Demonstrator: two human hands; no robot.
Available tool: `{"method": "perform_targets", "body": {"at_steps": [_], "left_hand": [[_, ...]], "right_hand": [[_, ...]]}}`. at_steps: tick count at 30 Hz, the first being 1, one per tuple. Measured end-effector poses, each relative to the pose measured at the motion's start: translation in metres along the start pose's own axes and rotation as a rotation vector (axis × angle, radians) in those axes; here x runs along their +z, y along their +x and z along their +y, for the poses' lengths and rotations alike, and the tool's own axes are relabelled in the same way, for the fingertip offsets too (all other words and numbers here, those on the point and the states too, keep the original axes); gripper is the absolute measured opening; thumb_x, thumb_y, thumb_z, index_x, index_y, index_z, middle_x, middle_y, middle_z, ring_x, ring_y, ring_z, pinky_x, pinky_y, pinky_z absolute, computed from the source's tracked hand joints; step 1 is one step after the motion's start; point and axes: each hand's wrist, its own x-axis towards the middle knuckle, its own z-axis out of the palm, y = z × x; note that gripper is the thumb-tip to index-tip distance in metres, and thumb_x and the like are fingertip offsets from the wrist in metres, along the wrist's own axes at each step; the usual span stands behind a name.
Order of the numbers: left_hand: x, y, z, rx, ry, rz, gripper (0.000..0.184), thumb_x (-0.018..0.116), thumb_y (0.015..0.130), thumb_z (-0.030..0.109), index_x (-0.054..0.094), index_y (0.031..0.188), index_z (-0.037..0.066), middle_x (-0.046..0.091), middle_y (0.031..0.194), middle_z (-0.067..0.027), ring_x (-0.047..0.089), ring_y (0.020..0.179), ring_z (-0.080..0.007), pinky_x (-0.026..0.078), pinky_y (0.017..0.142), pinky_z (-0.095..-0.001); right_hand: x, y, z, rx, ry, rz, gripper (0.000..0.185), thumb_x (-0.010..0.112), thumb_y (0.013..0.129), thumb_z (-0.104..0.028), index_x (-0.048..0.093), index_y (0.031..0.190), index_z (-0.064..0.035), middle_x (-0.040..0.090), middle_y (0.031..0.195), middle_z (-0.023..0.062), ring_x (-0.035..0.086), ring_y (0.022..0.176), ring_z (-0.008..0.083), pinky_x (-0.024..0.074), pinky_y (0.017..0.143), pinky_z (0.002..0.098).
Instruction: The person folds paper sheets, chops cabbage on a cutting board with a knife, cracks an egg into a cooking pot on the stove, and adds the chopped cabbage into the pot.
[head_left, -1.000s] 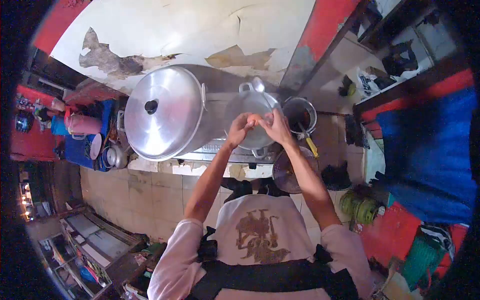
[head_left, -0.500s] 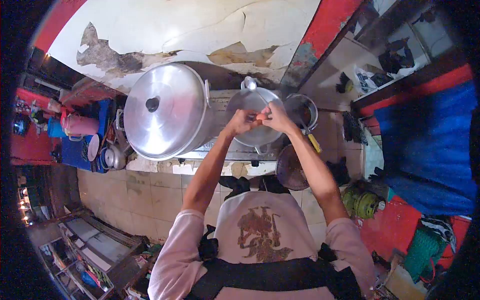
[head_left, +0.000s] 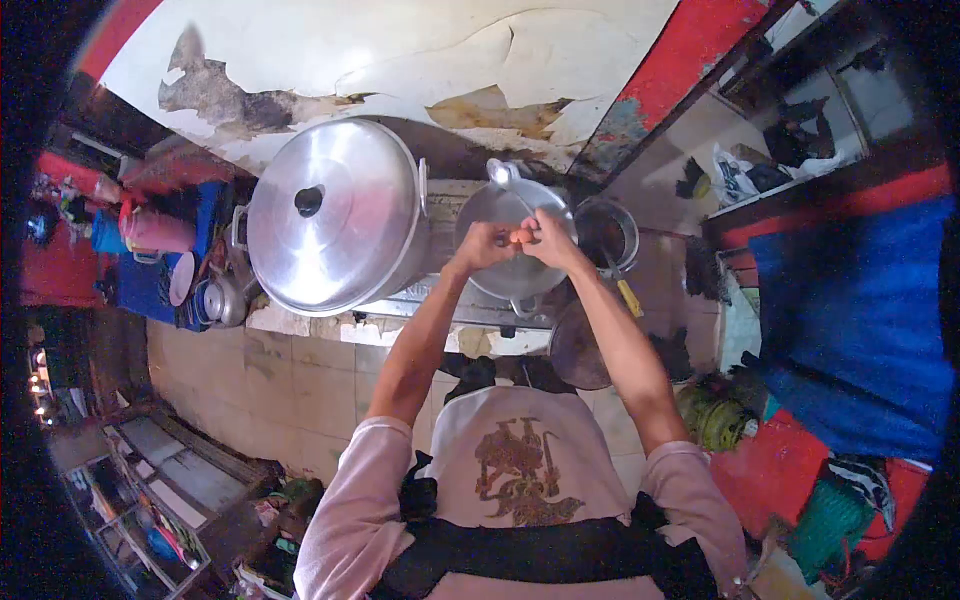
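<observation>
A brown egg is between my two hands, above a grey metal wok on the stove. My left hand is closed around its left side with bent fingers. On the other side, my right hand grips it with the fingertips. The egg looks parted into two pieces, though the fingers cover much of it. A metal ladle lies across the far rim of the wok, its handle reaching toward my right hand; whether that hand also holds the handle I cannot tell.
A large lidded aluminium pot stands left of the wok. At the right is a smaller pan with a yellow-handled utensil. A green gas cylinder is on the floor. A kettle sits at the left.
The egg now appears as two pieces, where it looked like one before. Both hands stay above the wok. The camera view has shifted slightly.
</observation>
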Motion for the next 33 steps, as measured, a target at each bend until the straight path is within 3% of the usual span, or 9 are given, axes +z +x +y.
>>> {"method": "perform_targets", "body": {"at_steps": [4,8,11,14,16,24,27,29,33], "left_hand": [[-0.012,-0.002,-0.002,-0.073,0.06,-0.024,0.038,0.07,0.066,0.015,0.066,0.103,0.007,0.067,0.084,-0.0136,0.067,0.081,-0.0197,0.051,0.072,-0.0315],[-0.014,0.002,-0.003,0.036,0.049,-0.033,0.036,0.066,0.067,0.013,0.065,0.103,0.009,0.067,0.087,-0.0127,0.066,0.082,-0.0245,0.051,0.074,-0.0339],[-0.011,0.006,0.001,0.06,0.205,-0.064,0.033,0.064,0.067,0.01,0.065,0.1,0.009,0.066,0.087,-0.0119,0.064,0.081,-0.0294,0.05,0.074,-0.0366],[-0.012,0.013,0.004,0.154,0.287,-0.089,0.032,0.063,0.065,0.008,0.063,0.097,0.009,0.065,0.088,-0.0112,0.062,0.08,-0.0324,0.05,0.074,-0.039],[-0.011,0.019,-0.001,0.253,0.32,-0.086,0.033,0.063,0.064,0.008,0.062,0.097,0.009,0.064,0.089,-0.0109,0.061,0.079,-0.033,0.05,0.073,-0.0398],[-0.002,0.044,0.016,0.269,0.409,-0.107,0.042,0.068,0.067,0.011,0.061,0.108,0.009,0.062,0.106,-0.013,0.058,0.098,-0.0322,0.046,0.086,-0.0395],[0.001,0.037,0.033,0.336,0.362,0.045,0.051,0.065,0.063,0.009,0.057,0.113,0.011,0.062,0.108,-0.009,0.055,0.101,-0.0298,0.044,0.088,-0.0409],[-0.005,0.023,0.063,0.313,0.386,0.094,0.048,0.066,0.064,0.009,0.057,0.112,0.008,0.062,0.106,-0.0105,0.055,0.101,-0.0289,0.045,0.087,-0.039],[0.01,-0.011,0.08,0.206,0.326,0.601,0.047,0.071,0.062,0.011,0.058,0.106,0.004,0.062,0.095,-0.0128,0.059,0.086,-0.0272,0.047,0.079,-0.0374]], "right_hand": [[0.0,0.004,-0.003,-0.007,0.092,-0.009,0.033,0.067,0.069,-0.001,0.04,0.088,-0.0005,0.055,0.096,0.0128,0.055,0.097,0.0166,0.0503,0.081,0.0325],[-0.002,0.01,-0.004,-0.095,-0.015,-0.036,0.031,0.065,0.072,-0.002,0.039,0.088,0.0,0.055,0.095,0.0119,0.056,0.094,0.0161,0.0508,0.081,0.0319],[0.004,0.011,0.007,-0.063,0.163,-0.002,0.031,0.067,0.075,-0.007,0.042,0.092,-0.0012,0.056,0.085,0.0111,0.057,0.079,0.0211,0.0478,0.073,0.0343],[0.002,0.013,0.014,-0.157,-0.09,0.066,0.032,0.068,0.072,-0.006,0.041,0.088,-0.0023,0.056,0.082,0.014,0.059,0.079,0.0284,0.0474,0.068,0.0368],[-0.004,0.013,0.009,-0.109,-0.136,0.017,0.029,0.064,0.076,-0.002,0.038,0.09,-0.0009,0.053,0.096,0.0152,0.059,0.093,0.0205,0.0526,0.077,0.032],[-0.026,0.01,-0.017,-0.21,-0.211,0.165,0.036,0.066,0.07,0.005,0.038,0.091,-0.001,0.051,0.094,0.015,0.058,0.094,0.027,0.051,0.079,0.034],[-0.041,0.006,-0.034,-0.206,-0.242,0.149,0.036,0.065,0.07,0.005,0.04,0.096,-0.0004,0.051,0.096,0.0158,0.058,0.092,0.0266,0.0489,0.08,0.0347],[-0.047,-0.001,-0.046,-0.291,-0.068,0.207,0.037,0.065,0.074,0.0,0.041,0.103,0.0008,0.053,0.097,0.0176,0.058,0.093,0.0266,0.0475,0.08,0.035],[-0.06,-0.032,-0.05,-0.138,-0.166,0.407,0.033,0.048,0.092,-0.026,0.048,0.099,0.006,0.057,0.088,0.0241,0.058,0.089,0.0362,0.0455,0.08,0.0395]]}}
